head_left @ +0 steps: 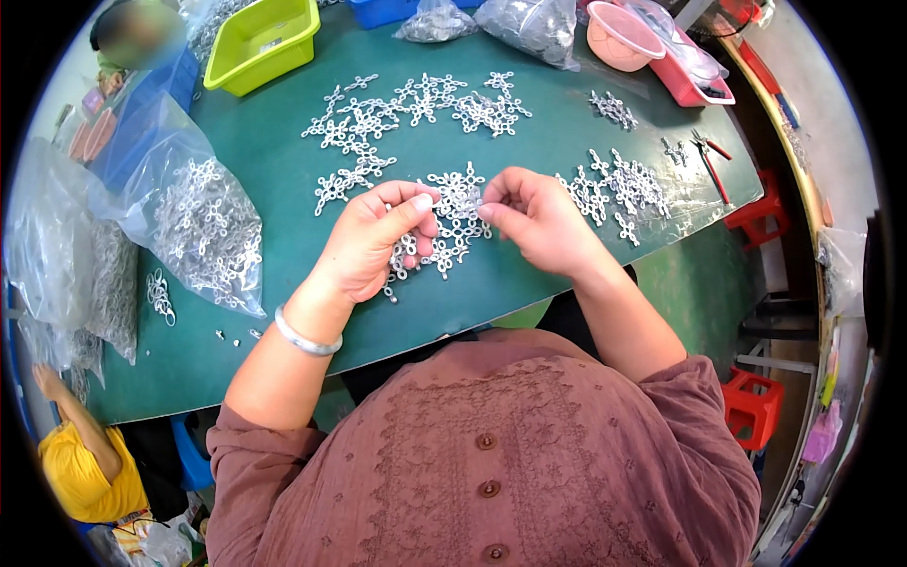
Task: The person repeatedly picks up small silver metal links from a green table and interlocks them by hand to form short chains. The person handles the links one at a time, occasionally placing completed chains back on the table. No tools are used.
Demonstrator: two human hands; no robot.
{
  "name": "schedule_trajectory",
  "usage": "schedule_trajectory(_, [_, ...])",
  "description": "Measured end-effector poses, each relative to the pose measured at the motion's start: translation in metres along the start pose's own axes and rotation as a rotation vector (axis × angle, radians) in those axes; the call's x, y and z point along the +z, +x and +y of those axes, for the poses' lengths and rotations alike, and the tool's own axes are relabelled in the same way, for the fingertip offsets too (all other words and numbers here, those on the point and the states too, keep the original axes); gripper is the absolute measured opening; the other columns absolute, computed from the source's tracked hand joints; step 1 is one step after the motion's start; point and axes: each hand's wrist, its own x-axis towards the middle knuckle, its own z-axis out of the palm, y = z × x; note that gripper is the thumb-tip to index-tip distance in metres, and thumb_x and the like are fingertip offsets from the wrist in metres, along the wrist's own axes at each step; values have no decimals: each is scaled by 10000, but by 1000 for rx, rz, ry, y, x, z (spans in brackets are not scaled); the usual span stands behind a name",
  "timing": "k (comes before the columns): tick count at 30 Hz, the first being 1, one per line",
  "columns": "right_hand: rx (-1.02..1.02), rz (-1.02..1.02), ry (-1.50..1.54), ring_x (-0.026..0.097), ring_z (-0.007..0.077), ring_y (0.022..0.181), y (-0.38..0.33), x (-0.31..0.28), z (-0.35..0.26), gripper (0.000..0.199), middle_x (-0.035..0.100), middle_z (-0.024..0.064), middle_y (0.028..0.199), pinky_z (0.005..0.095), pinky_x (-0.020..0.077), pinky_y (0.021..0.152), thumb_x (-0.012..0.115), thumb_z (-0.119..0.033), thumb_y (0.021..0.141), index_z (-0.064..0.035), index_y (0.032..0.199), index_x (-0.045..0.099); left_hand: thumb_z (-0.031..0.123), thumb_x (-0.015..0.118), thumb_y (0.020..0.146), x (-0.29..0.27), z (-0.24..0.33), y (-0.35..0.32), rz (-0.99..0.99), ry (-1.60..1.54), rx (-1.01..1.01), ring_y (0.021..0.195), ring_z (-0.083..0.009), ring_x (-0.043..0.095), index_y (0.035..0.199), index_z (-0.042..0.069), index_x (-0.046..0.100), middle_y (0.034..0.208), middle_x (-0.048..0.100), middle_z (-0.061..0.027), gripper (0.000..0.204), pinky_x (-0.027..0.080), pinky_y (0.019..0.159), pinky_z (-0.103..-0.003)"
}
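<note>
Silver cross-shaped metal pieces with ring-like ends lie on the green table, with a pile point(455, 213) between and under my hands. My left hand point(370, 236) is closed, its thumb pressed to the forefinger at the pile's left edge and its other fingers curled beneath. On the pile's right side, my right hand point(540, 227) is closed in a pinch. Whatever sits in either pinch is too small to tell from the pieces behind it. A larger spread of the same pieces point(364, 121) lies beyond my hands, and another cluster point(638, 184) lies right of my right hand.
Red-handled pliers point(710, 172) lie at the table's right. A clear bag of metal pieces point(210, 222) stands at left. Along the far edge are a yellow-green bin point(265, 45), filled bags point(531, 26) and a pink basket point(624, 36). Two other people are at the left; red stools point(753, 406) stand right.
</note>
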Motion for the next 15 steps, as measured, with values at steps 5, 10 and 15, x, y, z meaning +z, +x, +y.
schedule_trajectory(5, [101, -77, 275, 493, 60, 571, -5, 18, -13, 85, 555, 12, 683, 195, 401, 502, 557, -89, 817, -5, 820, 551, 183, 562, 845, 1, 1, -2, 37, 22, 28, 561, -95, 524, 873, 38, 549, 690, 553, -23, 148, 389, 439, -190])
schedule_trajectory(10, [260, -164, 579, 545, 89, 582, -4, 13, -9, 174, 596, 57, 731, 198, 431, 507, 482, -147, 883, 9, 922, 548, 173, 543, 856, -2, 2, -1, 78, 16, 30, 533, -93, 508, 870, 60, 545, 663, 544, -16, 114, 384, 424, -196])
schedule_trajectory(15, [321, -289, 691, 555, 100, 576, -8, 11, -3, 186, 605, 72, 740, 197, 435, 502, 497, -167, 879, 6, 897, 563, 176, 548, 853, -2, 2, 0, 72, 29, 24, 529, -90, 507, 866, 61, 550, 657, 539, -13, 116, 383, 423, -193])
